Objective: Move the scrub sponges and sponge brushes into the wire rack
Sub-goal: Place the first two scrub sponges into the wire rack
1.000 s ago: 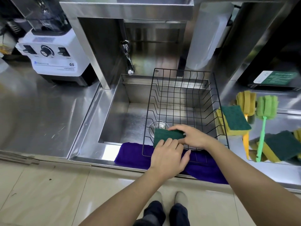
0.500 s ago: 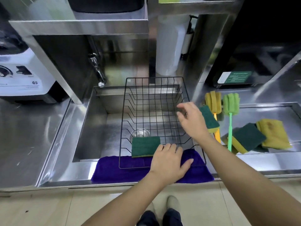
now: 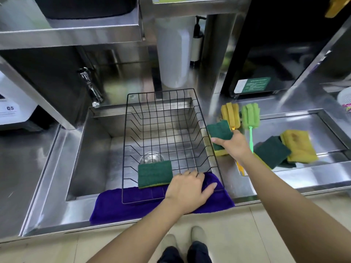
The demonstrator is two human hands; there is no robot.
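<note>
A black wire rack (image 3: 163,111) sits over the steel sink, its front on a purple towel (image 3: 117,204). One green scrub sponge (image 3: 154,173) lies inside the rack at the front. My left hand (image 3: 187,188) rests flat on the rack's front edge and the towel. To the right of the rack, my right hand (image 3: 234,144) grips a second green and yellow scrub sponge (image 3: 218,130) on the counter. A yellow sponge brush (image 3: 230,114) and a green sponge brush (image 3: 250,116) lie just behind it. More scrub sponges, a green one (image 3: 271,150) and a yellow one (image 3: 298,145), lie further right.
A faucet (image 3: 91,88) hangs over the sink's back left corner. A white bottle (image 3: 172,54) and a pump dispenser (image 3: 196,42) stand behind the rack. A white blender base (image 3: 11,109) sits at far left. A shallow steel tray recess (image 3: 322,122) lies at right.
My right hand let go of the sponge in the rack, moved right out of the rack and closed on a sponge on the counter. My left hand stayed on the rack's front edge.
</note>
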